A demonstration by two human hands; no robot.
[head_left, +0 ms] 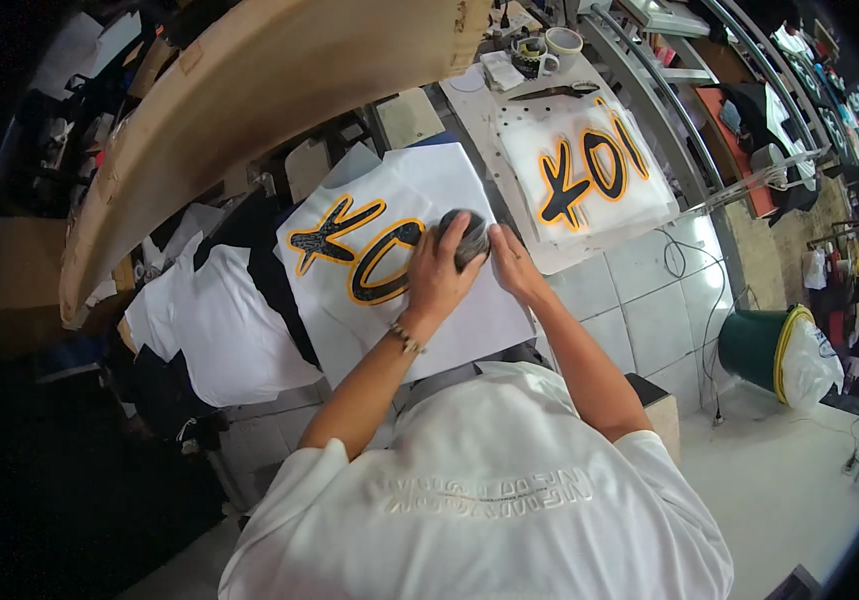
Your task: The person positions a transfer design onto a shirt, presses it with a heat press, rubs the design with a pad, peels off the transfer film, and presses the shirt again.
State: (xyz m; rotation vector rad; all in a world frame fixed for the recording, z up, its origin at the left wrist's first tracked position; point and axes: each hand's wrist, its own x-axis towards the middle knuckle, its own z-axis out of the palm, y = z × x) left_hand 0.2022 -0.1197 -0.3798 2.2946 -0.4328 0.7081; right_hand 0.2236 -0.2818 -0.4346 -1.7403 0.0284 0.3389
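Note:
A white garment point(470, 315) lies spread flat in front of me, with large black lettering outlined in orange point(387, 262). My left hand point(438, 268) is closed over a dark, rounded pad-like thing point(466, 241) and presses it on the printed area. Its exact kind is blurred. My right hand point(516, 264) rests at the garment's right edge, right beside that dark thing. Its fingers are drawn together at the edge, and what they pinch is hidden.
To the right, a table carries a stack of white printed sheets point(590, 180), scissors point(555, 92), a mug point(530, 58) and a tape roll point(564, 42). A large tan padded panel point(280, 90) looms at upper left above a white shirt point(215, 325). A green bucket point(755, 350) stands on the floor.

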